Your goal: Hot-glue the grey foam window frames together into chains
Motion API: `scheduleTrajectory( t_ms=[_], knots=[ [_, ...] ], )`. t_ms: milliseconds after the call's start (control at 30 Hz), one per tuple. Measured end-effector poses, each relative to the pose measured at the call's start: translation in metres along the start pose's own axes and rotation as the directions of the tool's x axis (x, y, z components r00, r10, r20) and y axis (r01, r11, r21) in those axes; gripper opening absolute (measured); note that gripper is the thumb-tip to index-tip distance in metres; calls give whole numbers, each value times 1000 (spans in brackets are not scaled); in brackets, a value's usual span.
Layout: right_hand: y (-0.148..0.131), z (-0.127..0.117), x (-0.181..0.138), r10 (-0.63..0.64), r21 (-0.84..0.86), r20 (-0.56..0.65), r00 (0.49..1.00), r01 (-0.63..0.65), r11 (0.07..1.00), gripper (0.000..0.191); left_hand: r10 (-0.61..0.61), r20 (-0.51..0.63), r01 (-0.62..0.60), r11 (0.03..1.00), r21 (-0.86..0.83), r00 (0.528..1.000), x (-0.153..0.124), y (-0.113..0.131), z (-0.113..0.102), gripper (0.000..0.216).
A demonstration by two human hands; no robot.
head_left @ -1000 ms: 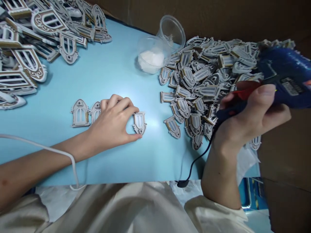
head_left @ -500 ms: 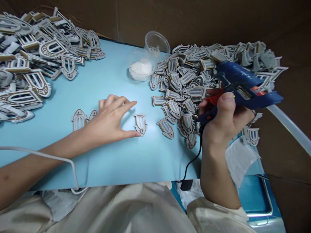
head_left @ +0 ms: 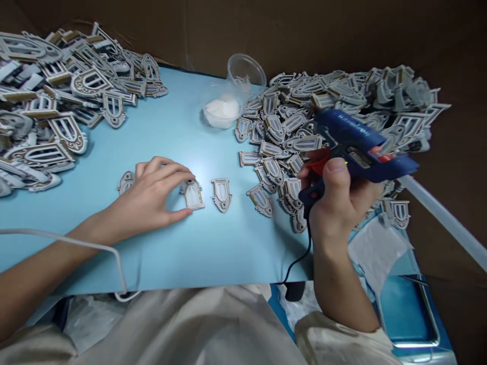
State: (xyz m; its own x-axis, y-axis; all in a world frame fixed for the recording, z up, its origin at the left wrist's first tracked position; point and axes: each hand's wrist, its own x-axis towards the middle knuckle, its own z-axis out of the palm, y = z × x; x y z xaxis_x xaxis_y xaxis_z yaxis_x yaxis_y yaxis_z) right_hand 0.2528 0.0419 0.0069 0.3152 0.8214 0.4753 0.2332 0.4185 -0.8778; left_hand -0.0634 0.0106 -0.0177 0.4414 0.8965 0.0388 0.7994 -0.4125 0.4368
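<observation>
Left hand: The left hand [head_left: 148,195] is curved low over the front-middle part of the bench [head_left: 160,258], and a small arched window piece [head_left: 193,196] is pinched between its thumb and fingertips.

Right hand: The right hand [head_left: 338,203] is clamped on the grip of a blue hot glue gun [head_left: 352,147], which is raised above the right side of the bench, beside a red trigger [head_left: 317,165].

Hands: They are held apart, and each is closed on a different thing.

Pieces: Another arched piece [head_left: 221,195] is laid alone at the middle of the bench. Large heaps of pieces are placed at the bench's left [head_left: 57,101] and right [head_left: 289,121] sides.

Risk: Hot glue could be dripped onto the right heap if the trigger is pressed there. The pinched piece could be knocked out of line if the fingers slip.
</observation>
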Motion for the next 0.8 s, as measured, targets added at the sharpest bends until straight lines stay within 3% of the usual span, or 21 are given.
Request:
scheduleTrajectory(
  t_ms=[133,200,300,400,467,800],
  knots=[
    [-3,-2,-20,119,-55,160,980,-112,992,35,-6,23,6,1000,-15,1000,10,16,9,53],
    [-5,-4,-33,202,-119,279,939,-175,977,36,-25,27,26,999,-24,999,10,20,10,58],
    [-11,-6,-51,303,-290,517,801,-169,942,35,-69,17,70,997,-40,997,8,21,11,68],
    [-19,-2,-61,302,-364,707,639,-38,931,33,-89,7,89,995,-42,996,6,21,13,71],
    [-24,1,-62,278,-352,761,586,12,936,32,-92,4,93,995,-33,996,6,20,15,68],
    [-22,8,-62,262,-335,798,543,37,942,42,-100,-4,100,995,-22,995,10,22,17,64]
  ],
)
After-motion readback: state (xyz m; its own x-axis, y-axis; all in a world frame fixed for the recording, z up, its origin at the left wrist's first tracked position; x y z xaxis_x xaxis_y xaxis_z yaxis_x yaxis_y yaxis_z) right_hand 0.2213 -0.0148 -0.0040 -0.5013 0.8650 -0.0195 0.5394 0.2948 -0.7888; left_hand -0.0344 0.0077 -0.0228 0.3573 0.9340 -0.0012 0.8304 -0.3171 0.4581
